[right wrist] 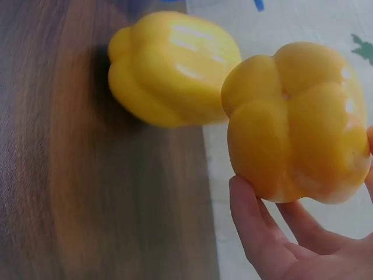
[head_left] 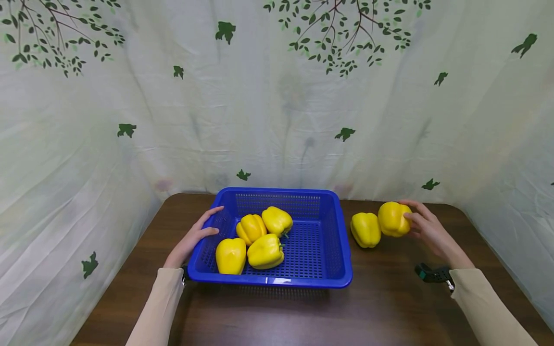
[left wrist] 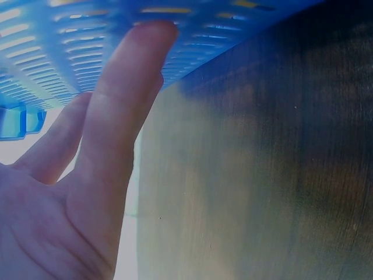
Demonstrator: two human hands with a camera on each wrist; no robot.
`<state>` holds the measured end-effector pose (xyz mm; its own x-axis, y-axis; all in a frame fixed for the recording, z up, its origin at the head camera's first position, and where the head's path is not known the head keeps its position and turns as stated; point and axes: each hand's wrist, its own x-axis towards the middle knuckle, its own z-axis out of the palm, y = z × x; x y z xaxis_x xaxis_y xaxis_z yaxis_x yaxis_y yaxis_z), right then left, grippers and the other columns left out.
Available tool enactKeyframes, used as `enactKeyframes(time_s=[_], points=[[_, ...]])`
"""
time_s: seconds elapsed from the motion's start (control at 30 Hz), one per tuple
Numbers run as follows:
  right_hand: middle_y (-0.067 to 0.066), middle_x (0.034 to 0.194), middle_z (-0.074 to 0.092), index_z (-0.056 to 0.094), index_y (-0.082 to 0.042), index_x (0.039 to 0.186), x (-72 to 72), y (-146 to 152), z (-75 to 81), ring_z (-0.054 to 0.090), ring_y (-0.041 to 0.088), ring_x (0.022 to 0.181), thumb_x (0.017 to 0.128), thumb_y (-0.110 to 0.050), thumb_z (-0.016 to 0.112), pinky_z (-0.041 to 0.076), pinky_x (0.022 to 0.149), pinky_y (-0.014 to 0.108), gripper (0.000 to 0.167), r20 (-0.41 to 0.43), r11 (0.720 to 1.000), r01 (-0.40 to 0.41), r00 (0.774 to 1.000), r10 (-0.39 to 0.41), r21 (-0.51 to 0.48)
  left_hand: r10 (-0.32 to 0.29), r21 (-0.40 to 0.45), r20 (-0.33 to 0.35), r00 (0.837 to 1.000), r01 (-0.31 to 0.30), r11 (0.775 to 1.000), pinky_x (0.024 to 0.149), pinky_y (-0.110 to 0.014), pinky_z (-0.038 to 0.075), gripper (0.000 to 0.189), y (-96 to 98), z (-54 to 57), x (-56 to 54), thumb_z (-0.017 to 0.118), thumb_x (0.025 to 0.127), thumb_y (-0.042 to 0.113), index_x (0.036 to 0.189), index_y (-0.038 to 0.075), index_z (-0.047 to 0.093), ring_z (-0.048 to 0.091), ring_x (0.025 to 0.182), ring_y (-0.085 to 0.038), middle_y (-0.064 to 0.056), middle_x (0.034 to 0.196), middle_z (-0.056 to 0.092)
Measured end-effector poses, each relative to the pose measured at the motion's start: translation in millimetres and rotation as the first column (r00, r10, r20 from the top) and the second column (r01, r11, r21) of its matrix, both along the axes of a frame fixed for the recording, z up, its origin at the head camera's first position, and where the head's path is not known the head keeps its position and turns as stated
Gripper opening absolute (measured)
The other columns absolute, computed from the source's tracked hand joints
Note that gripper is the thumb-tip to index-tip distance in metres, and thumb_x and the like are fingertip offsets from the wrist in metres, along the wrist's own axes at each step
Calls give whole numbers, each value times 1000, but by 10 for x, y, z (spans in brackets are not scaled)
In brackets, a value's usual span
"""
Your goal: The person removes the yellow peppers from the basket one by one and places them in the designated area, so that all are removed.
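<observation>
A blue plastic basket [head_left: 268, 284] with slotted walls stands on the table, several yellow bell peppers [head_left: 265, 251] lying in its left part. My left hand [head_left: 196, 240] holds the basket's left rim, thumb and a finger reaching over it. Seen from the left wrist, fingers [left wrist: 111, 116] lie against the slotted blue plastic from outside. To the right of the basket, my right hand [head_left: 433, 235] grips a yellow bell pepper [head_left: 394, 219] from its right side. That pepper [right wrist: 297, 122] has its lobed end facing the right wrist camera. Another yellow bell pepper [head_left: 365, 230] lies on the table just left of it.
The brown wooden table [head_left: 381, 307] reaches back to a pale curtain [head_left: 277, 120] printed with leaves and branches. More of this cloth hangs along both sides. A dark band [head_left: 433, 273] sits at my right wrist by the cuff.
</observation>
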<state>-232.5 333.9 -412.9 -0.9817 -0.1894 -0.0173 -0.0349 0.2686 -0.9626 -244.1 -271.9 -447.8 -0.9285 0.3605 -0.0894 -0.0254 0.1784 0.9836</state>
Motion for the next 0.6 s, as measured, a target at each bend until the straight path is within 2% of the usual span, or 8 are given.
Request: enactKeyframes(time_s=[0.2, 0.43, 0.6], points=[[19, 135, 32, 34, -16, 142, 11, 57, -91, 58, 11, 94, 104, -32, 40, 50, 81, 31, 41, 17, 1000, 19, 1000, -20, 17, -3, 0, -3, 1000, 3, 1000, 91, -58, 44, 64, 8, 14, 7, 50, 95, 20, 152, 25, 20, 29, 128, -51, -15, 157, 4], [21, 138, 28, 29, -12, 145, 10, 96, -209, 57, 14, 95, 104, -33, 39, 46, 89, 46, 47, 55, 999, 34, 998, -36, 36, -2, 4, -5, 1000, 2, 1000, 92, -57, 43, 64, 13, 24, 19, 50, 95, 20, 152, 25, 20, 29, 129, -50, -15, 157, 4], [23, 140, 26, 28, -8, 144, -3, 111, -277, 57, 13, 95, 104, -32, 38, 47, 87, 46, 47, 57, 999, 33, 998, -36, 41, 2, 2, -2, 1000, -2, 1000, 92, -57, 43, 64, 9, 15, 13, 50, 95, 21, 152, 25, 21, 29, 129, -50, -15, 157, 5]])
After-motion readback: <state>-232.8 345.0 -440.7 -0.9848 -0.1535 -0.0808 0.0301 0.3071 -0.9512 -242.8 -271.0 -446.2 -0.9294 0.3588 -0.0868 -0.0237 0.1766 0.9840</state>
